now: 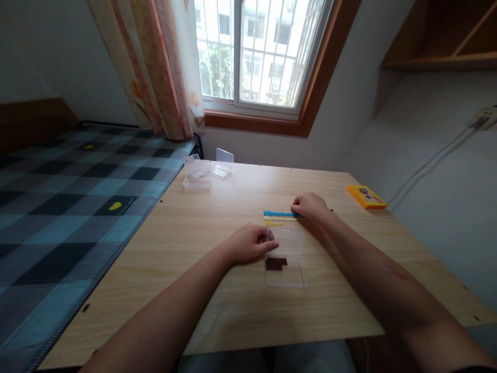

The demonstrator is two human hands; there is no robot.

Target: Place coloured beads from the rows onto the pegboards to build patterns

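An open clear plastic case [295,277] lies on the wooden table, with several dark brown pieces [275,264] inside its near half. My left hand [252,243] pinches the left edge of the case's far half between thumb and fingers. Beyond the case are rows of small pieces: a blue row [277,213], a pale yellow row [279,219] and a shorter yellow row [274,224]. My right hand [308,205] is at the right end of the blue row, its fingertips pressed together; whatever they may hold is too small to tell.
More clear plastic cases [197,181] stand at the table's far left corner, one with its lid raised [224,156]. A yellow-orange box [366,197] lies by the right edge. A checked bed [77,207] adjoins the table's left side.
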